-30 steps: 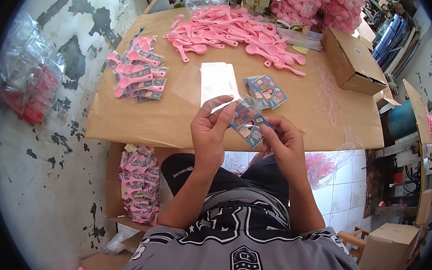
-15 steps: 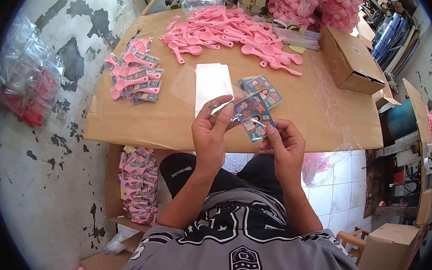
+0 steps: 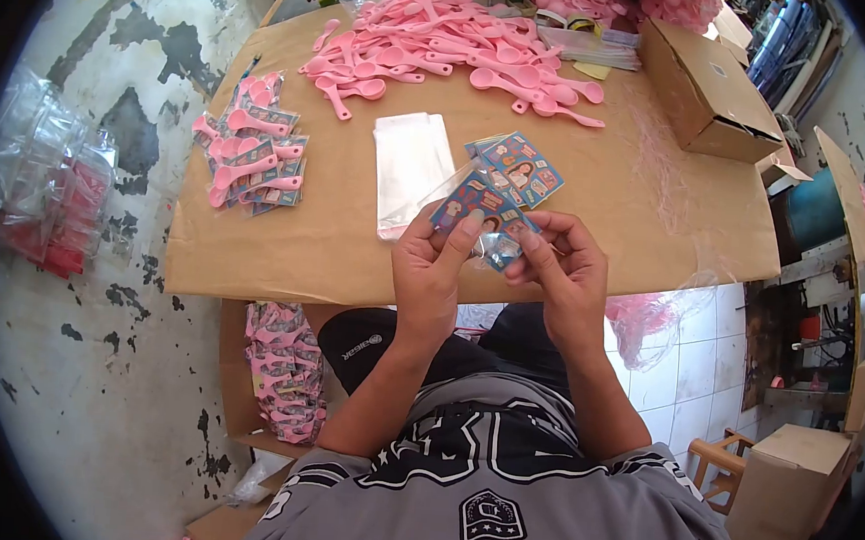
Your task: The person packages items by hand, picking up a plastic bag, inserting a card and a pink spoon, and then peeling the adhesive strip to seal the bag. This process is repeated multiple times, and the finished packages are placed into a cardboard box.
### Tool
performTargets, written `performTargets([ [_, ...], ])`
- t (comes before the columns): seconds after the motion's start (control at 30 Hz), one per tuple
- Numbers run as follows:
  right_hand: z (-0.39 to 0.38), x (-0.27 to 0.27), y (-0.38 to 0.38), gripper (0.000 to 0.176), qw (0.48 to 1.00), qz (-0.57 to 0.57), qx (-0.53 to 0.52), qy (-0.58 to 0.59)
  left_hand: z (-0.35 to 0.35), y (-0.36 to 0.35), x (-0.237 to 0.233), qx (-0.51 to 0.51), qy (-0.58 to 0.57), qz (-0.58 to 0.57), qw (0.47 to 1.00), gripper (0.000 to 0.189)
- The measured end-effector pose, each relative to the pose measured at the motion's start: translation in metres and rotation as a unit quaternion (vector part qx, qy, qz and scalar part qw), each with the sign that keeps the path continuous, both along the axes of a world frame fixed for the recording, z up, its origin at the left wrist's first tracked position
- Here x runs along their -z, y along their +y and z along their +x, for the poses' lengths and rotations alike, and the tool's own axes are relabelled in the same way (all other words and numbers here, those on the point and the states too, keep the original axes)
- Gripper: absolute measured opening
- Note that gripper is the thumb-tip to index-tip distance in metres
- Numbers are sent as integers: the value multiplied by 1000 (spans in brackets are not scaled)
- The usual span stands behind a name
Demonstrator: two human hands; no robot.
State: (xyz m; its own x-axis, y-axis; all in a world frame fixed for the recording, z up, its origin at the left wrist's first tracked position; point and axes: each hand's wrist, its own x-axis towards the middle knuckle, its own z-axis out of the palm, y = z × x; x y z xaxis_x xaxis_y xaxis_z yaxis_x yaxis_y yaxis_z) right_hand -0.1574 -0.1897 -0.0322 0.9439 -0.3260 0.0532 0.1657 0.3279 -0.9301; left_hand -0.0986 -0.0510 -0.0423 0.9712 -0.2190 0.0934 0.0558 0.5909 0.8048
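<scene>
A blue printed card (image 3: 474,205) is held over the table's front edge, with clear plastic film around its lower part. My left hand (image 3: 430,275) is closed on the card's left side, thumb on top. At the lower right corner, my right hand (image 3: 570,280) pinches the card and film; its fingertips are partly hidden. Just behind lies a stack of similar cards (image 3: 528,168). Left of it rests a stack of clear plastic bags (image 3: 409,168). Farther left are bagged pink spoons with cards (image 3: 250,152), heaped together.
A large pile of loose pink measuring spoons (image 3: 428,49) covers the table's back. A cardboard box (image 3: 706,93) stands at the right rear of the brown-covered table (image 3: 293,250). Below on the left, an open carton holds packed spoons (image 3: 283,370). Plastic bags (image 3: 53,173) hang on the left wall.
The card has shifted slightly left, and my left thumb now presses on its face. The loose clear bag that stuck out left of the bag stack no longer shows there. The view has moved slightly.
</scene>
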Motion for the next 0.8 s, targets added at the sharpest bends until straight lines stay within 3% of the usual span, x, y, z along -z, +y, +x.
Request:
performTargets([
  [0.27, 2, 8, 14, 16, 999, 33, -20, -10, -9, -3, 3, 26, 0, 5, 1000, 24],
  [0.5, 24, -6, 22, 23, 997, -62, -12, -52, -10, 5, -11, 24, -28, 13, 999, 25],
  [0.63, 28, -9, 30, 24, 998, -29, -38, -32, -4, 13, 0, 15, -48, 25, 998, 38],
  [0.73, 25, 9, 26, 21, 996, 11, -85, -1, 7, 16, -18, -37, -68, -50, 996, 52],
  [0.8, 24, 11, 31, 20, 996, 37, -82, 11, 16, 21, -27, 2, -59, -114, 992, 56],
])
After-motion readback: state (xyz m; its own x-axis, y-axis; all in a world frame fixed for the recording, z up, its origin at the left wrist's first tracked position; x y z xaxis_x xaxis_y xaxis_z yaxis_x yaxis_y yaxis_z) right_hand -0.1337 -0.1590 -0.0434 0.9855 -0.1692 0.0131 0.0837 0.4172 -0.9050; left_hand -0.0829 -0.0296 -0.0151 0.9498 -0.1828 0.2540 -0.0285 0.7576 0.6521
